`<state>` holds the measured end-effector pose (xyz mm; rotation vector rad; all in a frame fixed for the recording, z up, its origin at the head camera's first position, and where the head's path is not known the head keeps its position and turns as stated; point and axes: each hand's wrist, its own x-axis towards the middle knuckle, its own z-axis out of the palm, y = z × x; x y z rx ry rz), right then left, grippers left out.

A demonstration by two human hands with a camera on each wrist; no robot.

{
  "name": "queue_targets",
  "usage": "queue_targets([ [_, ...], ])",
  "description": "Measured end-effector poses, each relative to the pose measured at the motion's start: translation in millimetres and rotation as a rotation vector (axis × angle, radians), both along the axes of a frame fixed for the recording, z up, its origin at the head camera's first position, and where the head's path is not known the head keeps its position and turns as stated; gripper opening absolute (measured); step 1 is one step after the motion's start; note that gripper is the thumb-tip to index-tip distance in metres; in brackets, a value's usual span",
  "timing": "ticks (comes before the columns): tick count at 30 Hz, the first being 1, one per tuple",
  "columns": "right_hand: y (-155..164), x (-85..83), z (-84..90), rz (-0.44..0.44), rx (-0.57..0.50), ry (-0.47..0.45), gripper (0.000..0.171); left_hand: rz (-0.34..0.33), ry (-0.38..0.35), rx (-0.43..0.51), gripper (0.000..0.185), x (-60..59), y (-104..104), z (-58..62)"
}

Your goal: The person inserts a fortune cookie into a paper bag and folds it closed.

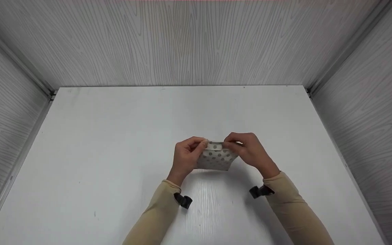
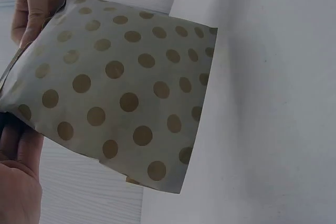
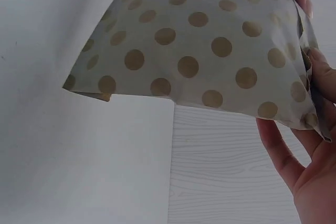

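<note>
A pale paper bag (image 1: 217, 159) with gold-brown polka dots is held up off the white table, its lower edge hanging toward the person. My left hand (image 1: 186, 154) pinches the left end of its upper edge between thumb and fingers. At the other end, my right hand (image 1: 248, 149) pinches the same edge, which looks folded over in the head view. From the left wrist, the dotted face of the bag (image 2: 121, 87) is seen bulging slightly. Fingers of the right hand (image 3: 320, 177) lie behind the bag (image 3: 194, 51) in the right wrist view. The bag's inside is hidden.
The white table (image 1: 97, 146) spreads out around the hands. Grey wood-grain panels stand behind it (image 1: 182, 44) and along both sides. A small black device is strapped at each wrist, over beige sleeves (image 1: 158, 211).
</note>
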<state>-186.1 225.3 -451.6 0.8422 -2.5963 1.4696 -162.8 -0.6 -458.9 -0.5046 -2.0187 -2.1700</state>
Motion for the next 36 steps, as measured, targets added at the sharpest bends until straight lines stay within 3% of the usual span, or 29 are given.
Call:
queue_targets([
  [4, -0.2, -0.7, 0.8, 0.028, -0.04, -0.036, 0.013, 0.013, 0.0, 0.01, 0.01, -1.2, 0.5, -0.2],
  [8, 0.3, -0.3, 3.7, 0.03, 0.0, -0.076, 0.011, 0.014, 0.012, -0.003, 0.01, -2.0, 1.1, -2.7],
  [10, 0.0, 0.0, 4.8, 0.022, 0.036, -0.074, 0.01, 0.009, 0.023, -0.003, 0.011, -4.9, 2.4, -11.4],
  [15, -8.4, 7.4, 16.6, 0.024, 0.043, -0.003, 0.008, -0.017, 0.036, 0.0, 0.011, -0.9, 5.2, -11.1],
  [17, -10.5, 7.4, 16.6, 0.019, 0.028, 0.04, 0.008, -0.021, 0.024, 0.002, 0.011, 3.2, 5.3, -2.7],
  [20, -9.5, 2.5, 9.5, 0.0, 0.023, 0.077, 0.009, -0.018, 0.012, 0.012, 0.011, 2.0, 5.4, -1.2],
  [27, 4.0, -1.6, -3.3, -0.019, 0.004, -0.058, 0.009, 0.05, 0.017, 0.006, 0.01, -0.8, 1.1, -2.9],
  [31, 10.3, -1.1, -6.9, -0.035, 0.004, -0.062, 0.009, 0.069, 0.009, 0.007, 0.01, -2.3, -3.2, -6.1],
  [36, 10.9, -2.8, -10.5, -0.041, 0.01, -0.015, 0.011, 0.043, -0.05, 0.016, 0.011, -14.2, -3.4, -27.7],
])
